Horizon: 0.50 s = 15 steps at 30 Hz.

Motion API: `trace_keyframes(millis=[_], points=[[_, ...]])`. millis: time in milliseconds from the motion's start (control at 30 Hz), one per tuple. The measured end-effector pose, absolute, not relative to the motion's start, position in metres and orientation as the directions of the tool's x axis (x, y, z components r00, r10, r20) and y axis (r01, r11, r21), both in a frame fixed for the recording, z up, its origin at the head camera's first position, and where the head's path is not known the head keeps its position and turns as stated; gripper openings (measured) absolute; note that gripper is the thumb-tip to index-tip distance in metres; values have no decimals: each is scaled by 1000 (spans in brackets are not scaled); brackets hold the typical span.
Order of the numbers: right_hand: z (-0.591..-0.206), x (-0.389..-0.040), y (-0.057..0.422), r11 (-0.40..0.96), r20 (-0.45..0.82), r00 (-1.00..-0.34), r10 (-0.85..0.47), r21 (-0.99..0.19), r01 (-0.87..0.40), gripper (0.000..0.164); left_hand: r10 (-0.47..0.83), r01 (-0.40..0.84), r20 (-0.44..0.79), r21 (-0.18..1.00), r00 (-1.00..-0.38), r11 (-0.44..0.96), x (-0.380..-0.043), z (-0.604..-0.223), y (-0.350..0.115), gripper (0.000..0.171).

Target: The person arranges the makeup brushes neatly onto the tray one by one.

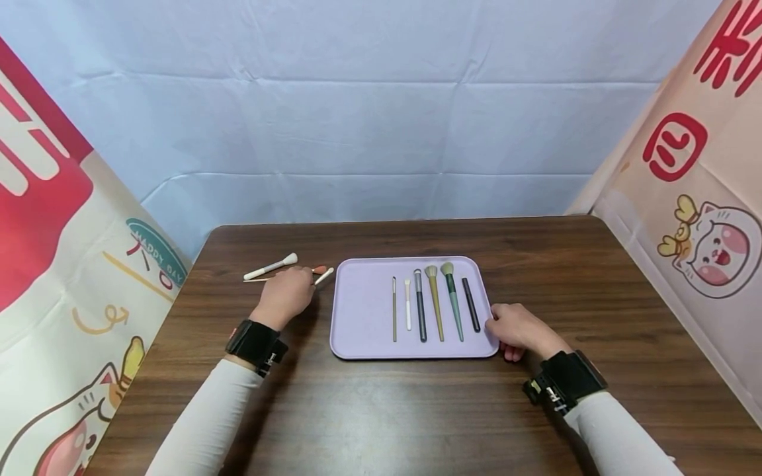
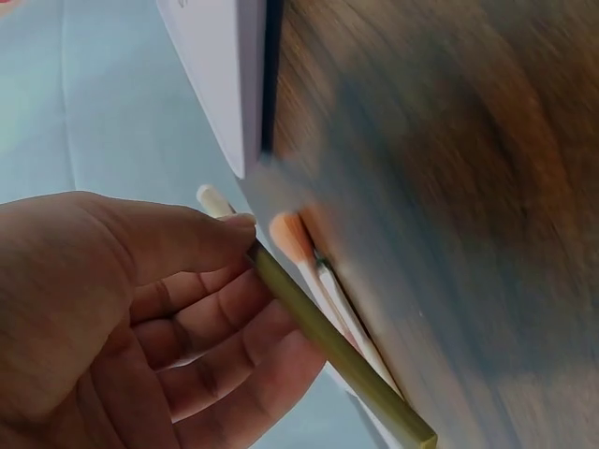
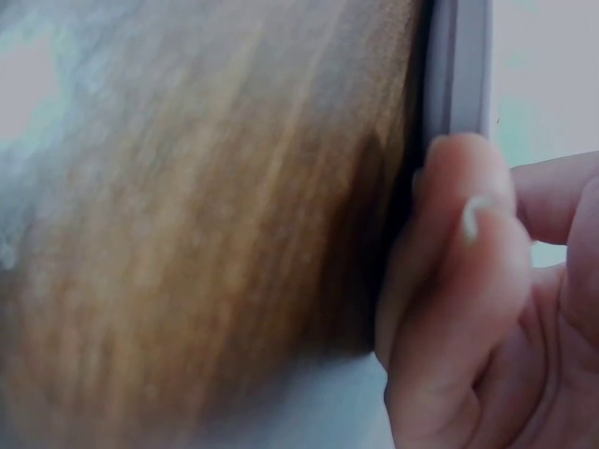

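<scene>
My left hand (image 1: pixel 287 296) is left of the lilac tray (image 1: pixel 363 311), pinching a slim makeup brush (image 2: pixel 323 329) between thumb and fingers. That brush has an olive handle and a pale tip, which points toward the tray. Beneath it on the table lie an orange-tipped brush (image 2: pixel 292 238) and a larger white brush (image 1: pixel 270 266). With thumb on top and fingers curled at the side, my right hand (image 1: pixel 516 328) grips the tray's right rim. Several brushes lie side by side on the tray, among them a green one (image 1: pixel 454 303) and a black-handled one (image 1: pixel 470 305).
The dark wooden table (image 1: pixel 381 410) carries the tray near its far side. A pale blue cloth (image 1: pixel 357 132) hangs behind it. Printed banners flank it, one at the left (image 1: pixel 47 317) and one at the right (image 1: pixel 684 264).
</scene>
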State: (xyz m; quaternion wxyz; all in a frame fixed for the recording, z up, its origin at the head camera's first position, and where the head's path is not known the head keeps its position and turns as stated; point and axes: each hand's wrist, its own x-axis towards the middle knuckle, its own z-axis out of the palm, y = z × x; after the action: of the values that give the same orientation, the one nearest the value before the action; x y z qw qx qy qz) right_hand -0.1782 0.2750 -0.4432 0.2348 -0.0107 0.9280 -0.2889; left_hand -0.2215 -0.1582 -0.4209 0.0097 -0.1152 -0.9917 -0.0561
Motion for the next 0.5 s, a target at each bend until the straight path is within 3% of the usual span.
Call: trace_keyframes(millis=[500], points=[[-443, -178, 274, 833, -426, -892, -150, -540, 118, 14, 230, 229, 3, 106, -973, 968, -223, -424, -142, 16]])
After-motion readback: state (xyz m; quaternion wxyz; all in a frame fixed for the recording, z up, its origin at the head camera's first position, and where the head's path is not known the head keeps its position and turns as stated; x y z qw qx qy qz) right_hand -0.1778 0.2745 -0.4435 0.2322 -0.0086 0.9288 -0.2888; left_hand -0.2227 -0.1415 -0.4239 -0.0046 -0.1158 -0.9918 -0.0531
